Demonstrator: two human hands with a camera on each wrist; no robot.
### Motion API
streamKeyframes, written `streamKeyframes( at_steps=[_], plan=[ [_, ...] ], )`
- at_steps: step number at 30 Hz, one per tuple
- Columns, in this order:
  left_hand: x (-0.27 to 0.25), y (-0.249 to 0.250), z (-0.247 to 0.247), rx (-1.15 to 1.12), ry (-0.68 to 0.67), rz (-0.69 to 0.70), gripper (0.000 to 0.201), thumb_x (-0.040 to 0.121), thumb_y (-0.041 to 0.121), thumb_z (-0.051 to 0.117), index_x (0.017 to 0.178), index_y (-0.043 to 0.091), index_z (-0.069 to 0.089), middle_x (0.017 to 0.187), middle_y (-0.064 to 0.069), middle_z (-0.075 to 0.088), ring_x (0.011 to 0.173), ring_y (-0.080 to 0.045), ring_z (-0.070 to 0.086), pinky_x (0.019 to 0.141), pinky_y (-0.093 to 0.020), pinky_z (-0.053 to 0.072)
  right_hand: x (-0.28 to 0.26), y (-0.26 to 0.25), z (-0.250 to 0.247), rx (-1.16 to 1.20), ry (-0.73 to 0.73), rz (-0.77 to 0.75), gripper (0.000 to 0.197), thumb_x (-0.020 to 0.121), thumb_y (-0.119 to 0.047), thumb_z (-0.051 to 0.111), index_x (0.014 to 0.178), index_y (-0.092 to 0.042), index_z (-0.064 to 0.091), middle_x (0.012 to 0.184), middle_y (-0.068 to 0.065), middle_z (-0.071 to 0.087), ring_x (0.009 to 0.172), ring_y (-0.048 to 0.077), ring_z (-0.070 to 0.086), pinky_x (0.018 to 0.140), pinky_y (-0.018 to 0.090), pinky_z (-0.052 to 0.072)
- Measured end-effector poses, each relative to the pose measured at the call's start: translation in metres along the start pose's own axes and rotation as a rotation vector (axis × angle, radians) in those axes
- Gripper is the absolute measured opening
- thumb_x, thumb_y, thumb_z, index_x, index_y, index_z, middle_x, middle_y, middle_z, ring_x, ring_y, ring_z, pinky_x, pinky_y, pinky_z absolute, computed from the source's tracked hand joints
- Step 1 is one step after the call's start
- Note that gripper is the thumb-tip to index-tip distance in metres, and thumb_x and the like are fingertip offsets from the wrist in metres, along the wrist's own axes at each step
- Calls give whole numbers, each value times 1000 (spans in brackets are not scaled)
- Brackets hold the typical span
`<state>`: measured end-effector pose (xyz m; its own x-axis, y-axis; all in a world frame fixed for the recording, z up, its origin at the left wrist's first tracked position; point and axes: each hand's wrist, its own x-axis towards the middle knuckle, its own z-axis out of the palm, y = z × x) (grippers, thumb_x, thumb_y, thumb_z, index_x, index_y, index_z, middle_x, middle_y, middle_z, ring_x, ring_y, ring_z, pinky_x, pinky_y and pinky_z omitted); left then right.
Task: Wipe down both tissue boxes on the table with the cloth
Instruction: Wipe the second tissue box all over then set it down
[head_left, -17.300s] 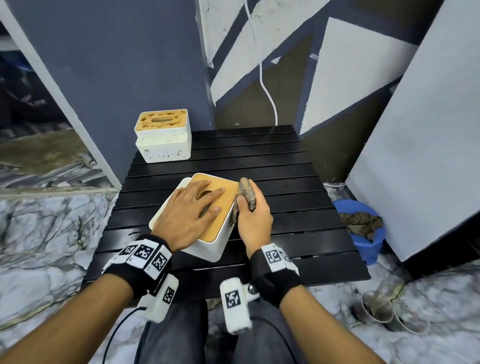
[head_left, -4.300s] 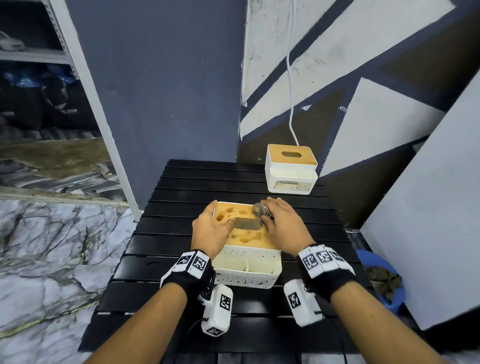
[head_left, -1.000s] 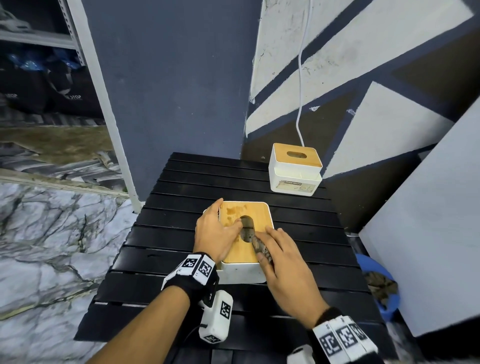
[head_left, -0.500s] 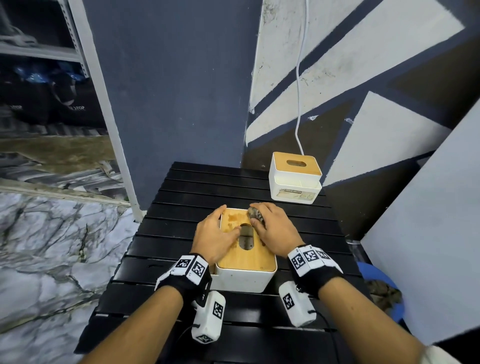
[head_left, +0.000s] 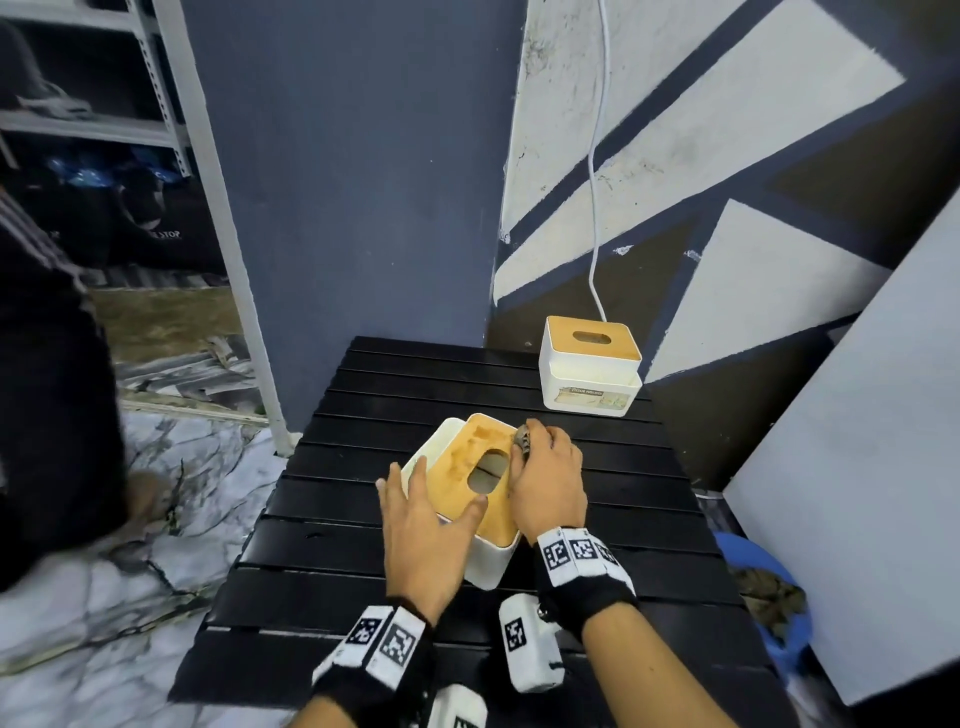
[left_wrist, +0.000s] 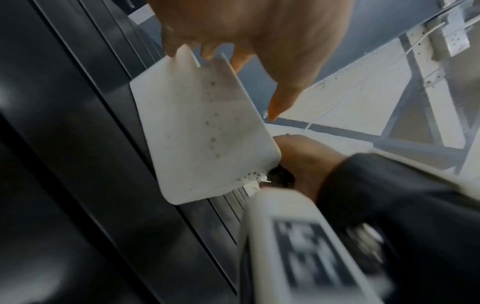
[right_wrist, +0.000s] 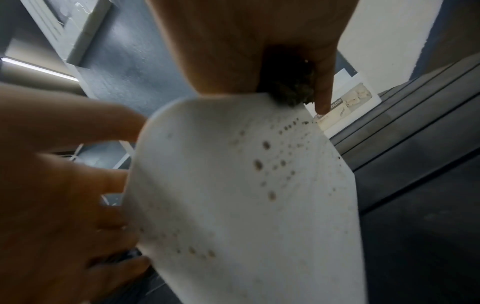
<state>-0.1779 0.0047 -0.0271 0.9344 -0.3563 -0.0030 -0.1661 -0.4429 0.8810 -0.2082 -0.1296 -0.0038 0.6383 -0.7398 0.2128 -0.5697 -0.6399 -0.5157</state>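
While the right hand (head_left: 545, 483) clamps the cloth (head_left: 522, 441) on the near tissue box (head_left: 462, 499), the left hand (head_left: 421, 535), fingers spread, should brace its near corner firmly.

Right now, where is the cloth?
In the head view the cloth is bunched in the right hand, pressed on the far right edge of the near tissue box, mid-table.

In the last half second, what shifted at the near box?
The near tissue box has turned askew on the slatted table. The left hand has come off its side, fingers spread. The right hand still holds the cloth on the lid. The far tissue box has not moved.
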Motion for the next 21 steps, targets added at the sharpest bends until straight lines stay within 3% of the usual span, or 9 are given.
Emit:
streamKeyframes(
  at_steps=[2, 4, 7, 9, 13, 16, 21],
  plan=[
    [7, 1, 5, -11, 23, -6, 81, 85, 43, 71, 151, 20, 30, 165, -5, 5, 152, -20, -12, 123, -47, 11, -15, 5, -4, 11, 6, -41, 38, 98, -37, 38, 135, -28, 40, 139, -3, 39, 129, 17, 31, 86, 36, 47],
    [15, 0, 5, -28, 20, 11, 76, 84, 39, 74, 146, 18, 35, 165, -5, 4, 152, -20, -10, 122, -46, 15, -33, 14, -11, 4, -1, -94, 37, 98, -38, 38, 134, -30, 41, 140, -6, 37, 131, 12, 28, 86, 32, 48],
    [24, -2, -2, -65, -62, 55, 67, 83, 34, 76, 139, 21, 43, 163, 2, 5, 149, -19, 15, 110, -26, 27, -59, 29, -22, -20, -16, -180, 37, 98, -38, 37, 135, -31, 39, 141, -8, 37, 133, 9, 26, 92, 27, 45],
    [32, -1, -8, -47, -135, 93, 59, 82, 28, 77, 134, 24, 49, 162, 3, 10, 145, -17, 26, 105, -23, 27, -73, 36, -28, -78, -28, -243, 39, 98, -39, 37, 136, -33, 38, 140, -10, 39, 132, 11, 29, 97, 27, 44],
    [53, 0, -17, -1, -332, 176, 50, 81, 24, 79, 126, 27, 58, 161, 5, 22, 150, -15, 16, 120, -35, 20, -91, 41, -41, -157, -134, -282, 43, 99, -43, 30, 142, -37, 29, 149, -15, 28, 141, 12, 18, 109, 31, 34],
    [63, 1, -18, -19, -447, 196, 47, 80, 18, 80, 122, 28, 60, 160, 4, 26, 152, -14, 8, 120, -33, 13, -93, 45, -48, -178, -184, -314, 45, 99, -46, 28, 143, -38, 26, 152, -16, 22, 144, 11, 13, 110, 32, 31],
    [68, -1, -15, -85, -497, 193, 45, 79, 7, 79, 113, 31, 61, 160, 3, 28, 152, -15, 3, 121, -37, 9, -67, 46, -46, -149, -226, -338, 44, 100, -44, 30, 143, -34, 29, 153, -13, 24, 143, 12, 15, 113, 34, 29]
  ],
)
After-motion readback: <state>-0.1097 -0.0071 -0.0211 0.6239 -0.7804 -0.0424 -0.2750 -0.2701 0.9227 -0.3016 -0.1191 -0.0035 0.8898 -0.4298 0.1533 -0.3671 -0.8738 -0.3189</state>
